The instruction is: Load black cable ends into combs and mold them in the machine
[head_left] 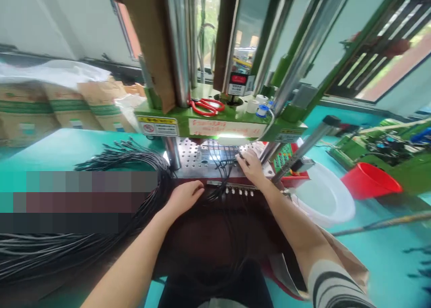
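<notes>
Under the press head lies a metal mold (217,154) on a perforated steel plate (186,153). Several thin black cables (222,175) run out of the mold and over the front edge. My right hand (252,168) is at the mold's right side, its fingers pinched on a small dark cable end. My left hand (185,196) is at the bench's front edge, left of the cables, fingers curled; what they hold, if anything, is hidden. A thick bundle of black cables (163,173) hangs beside my left hand.
Green press frame (182,124) with steel columns stands ahead; red-handled scissors (207,107) and a blue-and-white spool (261,110) lie on it. A control panel (283,157), white tub (332,195) and red bucket (370,181) are at right. Paper sacks (63,106) stand at left.
</notes>
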Tool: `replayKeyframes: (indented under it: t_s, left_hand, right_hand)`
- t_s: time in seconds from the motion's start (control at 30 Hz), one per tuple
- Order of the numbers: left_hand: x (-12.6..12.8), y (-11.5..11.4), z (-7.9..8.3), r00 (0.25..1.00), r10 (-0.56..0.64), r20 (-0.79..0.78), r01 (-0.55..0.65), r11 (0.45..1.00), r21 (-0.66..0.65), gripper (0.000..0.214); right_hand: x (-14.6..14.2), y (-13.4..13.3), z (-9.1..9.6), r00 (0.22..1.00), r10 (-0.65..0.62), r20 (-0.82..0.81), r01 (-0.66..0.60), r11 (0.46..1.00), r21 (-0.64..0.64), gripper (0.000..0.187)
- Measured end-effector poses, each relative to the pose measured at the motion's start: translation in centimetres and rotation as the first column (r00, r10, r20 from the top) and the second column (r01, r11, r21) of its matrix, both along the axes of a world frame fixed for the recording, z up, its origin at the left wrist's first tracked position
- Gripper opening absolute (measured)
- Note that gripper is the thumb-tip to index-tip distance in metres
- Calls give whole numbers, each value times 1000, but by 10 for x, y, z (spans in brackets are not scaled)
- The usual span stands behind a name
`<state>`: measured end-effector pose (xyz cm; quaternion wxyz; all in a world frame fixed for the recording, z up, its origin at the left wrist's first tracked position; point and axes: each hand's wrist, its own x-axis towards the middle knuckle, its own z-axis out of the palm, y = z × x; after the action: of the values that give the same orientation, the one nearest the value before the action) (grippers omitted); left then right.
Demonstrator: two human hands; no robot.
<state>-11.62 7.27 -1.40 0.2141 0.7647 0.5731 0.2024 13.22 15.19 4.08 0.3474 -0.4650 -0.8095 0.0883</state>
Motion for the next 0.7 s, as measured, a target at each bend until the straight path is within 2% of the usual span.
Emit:
replayKeyframes:
  t_s: [0.07,0.13,0.17,0.2,0.23,0.27,0.3,0.33,0.37,0.4,0.47,0.5,0.57,0.63,0.7]
  left_hand:
    - [0,0,-2,997,21,75,-21,1000,-5,25]
    - [2,1,-3,968,93,233,-86,995,-41,27]
    - [4,3,-2,923,150,354,-128,988,-84,30]
    - [7,5,0,843,221,490,-170,974,-148,34]
    - [10,9,3,725,297,621,-196,954,-228,36]
    - [14,13,7,577,369,729,-198,929,-313,35]
    - [18,18,11,422,433,797,-177,901,-396,31]
    - [23,25,15,283,491,824,-145,871,-469,25]
    - [29,32,19,177,542,821,-113,840,-530,17]
    - [36,40,22,104,591,800,-85,807,-585,11]
    - [50,55,28,23,678,734,-46,734,-677,5]
    - [57,62,29,-7,712,703,-29,702,-711,6]
    - [71,73,30,-49,741,669,45,671,-740,8]
    - [83,79,28,-38,732,680,173,675,-717,10]
    - [90,80,25,7,694,720,309,683,-662,11]
  right_hand:
    - [43,-42,1,999,-43,-12,44,990,135,19]
    - [98,-85,-3,971,-221,-88,235,946,224,21]
    - [128,-105,-8,934,-338,-119,357,904,236,22]
    - [159,-125,-16,884,-453,-115,467,851,241,23]
    - [189,-144,-25,818,-566,-97,570,780,257,24]
    - [217,-161,-36,747,-663,-51,652,714,255,25]
    - [242,-176,-47,686,-727,36,703,674,228,27]
    - [262,-188,-58,636,-762,121,738,646,193,30]
    - [277,-198,-66,608,-773,181,759,633,154,33]
    - [285,-203,-70,607,-764,219,763,637,107,35]
    - [282,-202,-69,671,-709,217,728,685,-17,34]
    - [271,-195,-64,726,-664,181,684,723,-93,31]
    - [235,-170,-46,838,-541,67,539,803,-256,27]
    - [187,-132,-27,928,-366,-71,317,874,-369,26]
    - [136,-86,-12,977,-167,-132,95,898,-431,26]
